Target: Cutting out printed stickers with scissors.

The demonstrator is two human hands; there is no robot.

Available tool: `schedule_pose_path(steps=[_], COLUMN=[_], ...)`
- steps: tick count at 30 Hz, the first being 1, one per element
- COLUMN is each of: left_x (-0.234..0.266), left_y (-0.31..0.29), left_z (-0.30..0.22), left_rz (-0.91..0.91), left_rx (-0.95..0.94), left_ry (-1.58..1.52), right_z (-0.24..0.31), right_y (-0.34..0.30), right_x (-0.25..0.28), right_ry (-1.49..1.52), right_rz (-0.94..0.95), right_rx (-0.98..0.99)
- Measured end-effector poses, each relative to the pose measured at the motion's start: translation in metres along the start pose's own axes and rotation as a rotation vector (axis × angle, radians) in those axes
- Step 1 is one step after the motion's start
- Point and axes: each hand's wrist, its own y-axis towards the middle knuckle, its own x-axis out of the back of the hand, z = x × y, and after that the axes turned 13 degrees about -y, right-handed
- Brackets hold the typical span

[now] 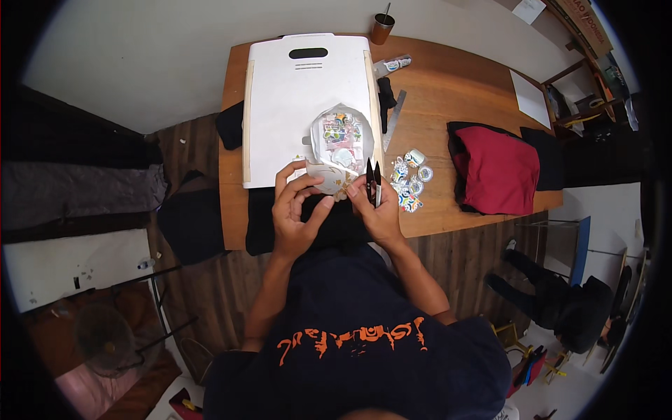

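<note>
White, gold-starred sheet (325, 179) sits pinched between the left hand (294, 211) and right hand (381, 218), over the front edge of the white board (280, 105); the right hand also grips black snips (374, 186). Colourful cutouts (406, 187) lie on the desk (462, 91), beside the board's front right corner.

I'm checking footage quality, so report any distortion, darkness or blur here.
In the head view, the far edge of the wooden table bows and the corners go black; in that head view too, the white board looks bright, the black cloth loses detail, and the snips show no obvious blur.
</note>
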Motion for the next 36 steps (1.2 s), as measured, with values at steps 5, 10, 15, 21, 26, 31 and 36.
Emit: schedule_pose_path(steps=[5, 10, 15, 21, 26, 31, 36], left_x=[-0.003, -0.012, -0.021, -0.029, -0.031, -0.039, -0.041], left_y=[0.000, -0.001, -0.002, 0.000, 0.003, 0.009, 0.009], left_z=[0.001, -0.010, -0.012, -0.017, -0.016, -0.016, -0.017], left_rz=[0.059, -0.028, -0.084, -0.128, -0.107, -0.143, -0.171], left_rx=[-0.020, 0.015, -0.016, -0.056, -0.136, -0.110, -0.151], left_ry=[-0.050, -0.028, -0.046, -0.030, 0.022, -0.030, 0.048], right_z=[0.014, 0.022, -0.001, 0.006, 0.011, -0.019, -0.018], right_y=[0.002, 0.005, 0.006, -0.005, -0.009, -0.008, -0.008], right_x=[0.005, 0.008, 0.026, 0.029, 0.019, 0.010, 0.006], right_ry=[-0.094, 0.018, 0.375, 0.348, 0.309, 0.313, 0.346], right_rz=[0.114, 0.138, 0.387, 0.458, 0.470, 0.440, 0.415], right_rx=[0.096, 0.057, -0.049, -0.046, 0.023, 0.035, 0.067])
